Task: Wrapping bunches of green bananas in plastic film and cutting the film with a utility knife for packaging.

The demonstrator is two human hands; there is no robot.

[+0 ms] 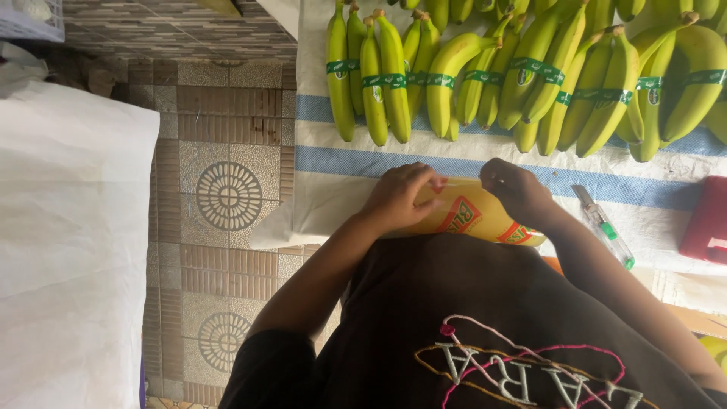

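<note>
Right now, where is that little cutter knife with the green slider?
In the head view, the cutter knife lies on the white cloth at right, between the right hand and a red box, below the bananas.

Seen from above, both bare forearms reach forward from a dark short-sleeved top and converge in front of the chest. The left hand (397, 198) lies palm down, wrist slightly bent, its fingers (424, 182) curled together and pointing toward the other hand, thumb tucked out of sight. The right hand (517, 191) sits just beside it, knuckles up, fingers folded inward in a pinching grip, the fingertips hidden beneath the hand. The two hands are near each other but do not touch. The left elbow juts outward, bent; the right forearm runs straight back toward the shoulder.
</note>
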